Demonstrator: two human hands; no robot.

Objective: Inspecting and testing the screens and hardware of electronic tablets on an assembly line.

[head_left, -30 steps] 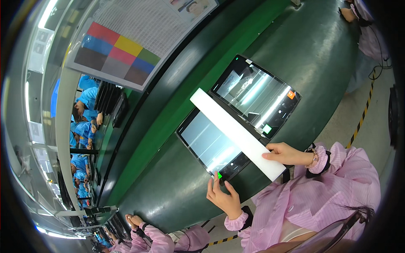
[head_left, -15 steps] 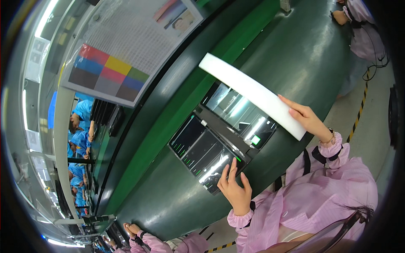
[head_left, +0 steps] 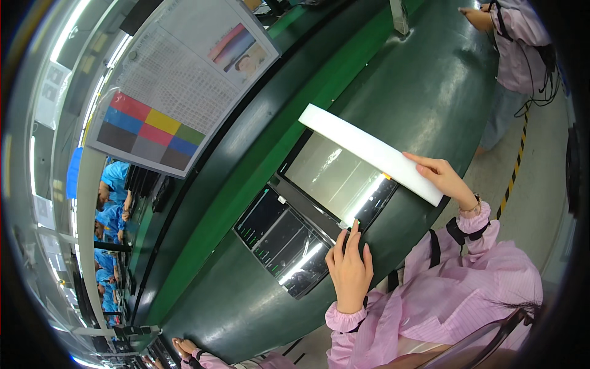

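Note:
Two flat screens lie side by side on the green workbench. The left screen [head_left: 284, 243] is dark with rows of small green marks. The right screen [head_left: 335, 169] glows pale grey, with a small orange patch near one corner. My left hand [head_left: 350, 270] has its fingers stretched out, their tips at the near edge of the right screen, by a small green spot. A long white foam-like block [head_left: 369, 150] lies along the right screen's far right side. My right hand [head_left: 439, 178] grips this block near its right end, thumb and fingers on its edges.
A printed sheet with colour squares [head_left: 153, 126] hangs at the upper left. Other people in pink sit farther along the bench, one sleeve [head_left: 519, 31] at upper right. A metal post [head_left: 398, 17] stands on the bench [head_left: 424, 80]. People in blue [head_left: 114, 215] are beyond.
The right screen has gone from a picture with a bright green-white square to plain pale grey. My left hand has shifted from the left screen's edge to the right screen's near edge.

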